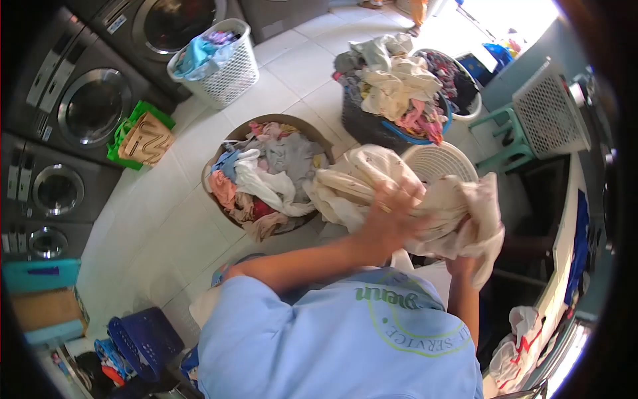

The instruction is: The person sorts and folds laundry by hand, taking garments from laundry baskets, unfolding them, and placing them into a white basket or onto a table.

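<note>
A cream cloth with a small dark print (362, 176) is bunched up in front of my chest, its folds hanging to both sides. My left hand (392, 216), with a ring on one finger, lies across the middle of it, fingers spread and blurred by motion. At the cloth's right end, my right hand (458, 265) holds it up from below; the draped fabric hides its fingers. To the left stands a round brown basket (214, 143) heaped with mixed clothes. Just behind the cloth is a white slatted basket (442, 159).
A dark basket (362, 123) piled with laundry stands beyond, with a white tub of clothes beside it. Grey front-loading machines (96, 106) line the left. A white laundry basket (232, 76), green bag (123, 139), green stool (508, 126) and dark blue basket (149, 339) stand around.
</note>
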A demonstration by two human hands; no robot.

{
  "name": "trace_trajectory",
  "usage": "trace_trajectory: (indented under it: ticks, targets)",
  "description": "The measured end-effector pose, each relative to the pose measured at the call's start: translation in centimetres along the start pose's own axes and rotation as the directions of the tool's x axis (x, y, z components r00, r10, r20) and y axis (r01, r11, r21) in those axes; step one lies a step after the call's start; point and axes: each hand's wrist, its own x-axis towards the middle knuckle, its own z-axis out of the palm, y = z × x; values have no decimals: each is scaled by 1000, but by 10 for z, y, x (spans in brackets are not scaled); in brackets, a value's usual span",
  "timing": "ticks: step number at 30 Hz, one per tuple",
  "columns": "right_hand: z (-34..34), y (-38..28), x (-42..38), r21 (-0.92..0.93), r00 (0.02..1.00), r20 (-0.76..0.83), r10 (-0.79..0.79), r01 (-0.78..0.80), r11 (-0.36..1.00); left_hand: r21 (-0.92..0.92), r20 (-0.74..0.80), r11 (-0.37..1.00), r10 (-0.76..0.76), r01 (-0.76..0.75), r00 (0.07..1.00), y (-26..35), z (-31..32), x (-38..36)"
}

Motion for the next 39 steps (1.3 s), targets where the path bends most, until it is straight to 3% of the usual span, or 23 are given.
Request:
trace_trajectory:
  ticks: [1, 2, 3, 4, 6, 8, 9, 11, 13, 15, 16, 18, 21, 23, 24, 25, 27, 29, 31, 34, 35, 37, 39]
  targets:
    - [-6, -9, 3, 444, 958, -79, 275, -213, 870, 170, 85, 983, -87, 71, 993, -15, 9, -10]
    - [-15, -10, 4, 804, 848, -44, 528, -284, 522, -62, 100, 979, -187, 193, 977, -34, 18, -20]
    - [-25, -7, 7, 804, 835, -93, 542, -258, 536, -287, 148, 909, -269, 302, 952, -57, 27, -28]
    - [-36, -1, 9, 840, 808, -120, 577, -227, 493, -246, 281, 926, -215, 287, 935, -82, 33, -37]
    - [-56, 9, 13, 885, 750, -152, 644, -187, 427, -248, 220, 899, -310, 360, 925, -89, 7, -21]
    - [-72, 4, 10, 837, 730, -225, 646, -195, 512, -248, 69, 920, -297, 304, 952, -90, -30, 5]
    - [-80, -3, 9, 760, 731, -296, 615, -210, 615, 133, -204, 977, -140, 169, 969, -97, -43, -1]
    - [-100, -17, 12, 650, 516, -229, 825, -550, 524, -57, -514, 998, -46, 20, 857, -95, -70, 21]
    - [-110, -2, 4, 662, 633, -245, 734, -444, 604, -332, -595, 938, -130, -95, 793, -99, -75, 35]
    - [-109, 36, -8, 670, 761, -359, 541, -194, 717, -301, -219, 918, -332, 260, 918, -136, -63, 33]
    - [-117, 36, -14, 697, 779, -335, 530, -174, 696, -193, -15, 897, -408, 398, 913, -155, -57, 31]
    - [-137, 38, -25, 700, 816, -280, 507, -188, 689, -689, 337, 351, -620, 635, 708, -144, -46, 43]
    - [-163, 36, -54, 655, 812, -317, 491, -187, 732, -807, 266, 315, -562, 500, 783, -83, -34, 61]
    - [-189, 31, -71, 369, 727, -234, 646, -548, 751, -820, 264, 318, -526, 475, 808, -50, -14, 74]
    - [-196, 40, -80, 130, 740, -253, 624, -613, 780, -812, 279, 329, -507, 482, 815, -33, -4, 75]
    - [-196, 40, -87, -218, 766, -352, 538, -626, 749, -804, 306, 330, -484, 495, 820, -17, 7, 77]
    - [-187, 25, -97, -187, 771, -297, 563, -625, 758, -791, 369, 323, -425, 520, 826, 11, 27, 76]
    - [-138, 56, -107, -298, 887, -408, 214, -351, 887, -773, 425, 321, -379, 548, 822, 36, 42, 73]
    - [-120, 37, -108, -75, 947, -194, 258, -276, 958, -758, 465, 322, -342, 567, 817, 51, 52, 71]
    - [-133, 34, -115, 142, 973, -79, 216, -204, 969, -756, 489, 311, -316, 576, 813, 66, 63, 72]
    - [-142, 32, -121, 143, 972, -89, 219, -205, 968, -756, 498, 308, -302, 577, 813, 69, 65, 75]
    - [-180, 1, -135, 503, 913, -65, 403, -319, 803, -755, 523, 296, -267, 586, 809, 74, 68, 79]
    - [-196, -14, -149, 536, 885, -100, 455, -337, 774, -749, 566, 279, -202, 601, 799, 81, 70, 82]
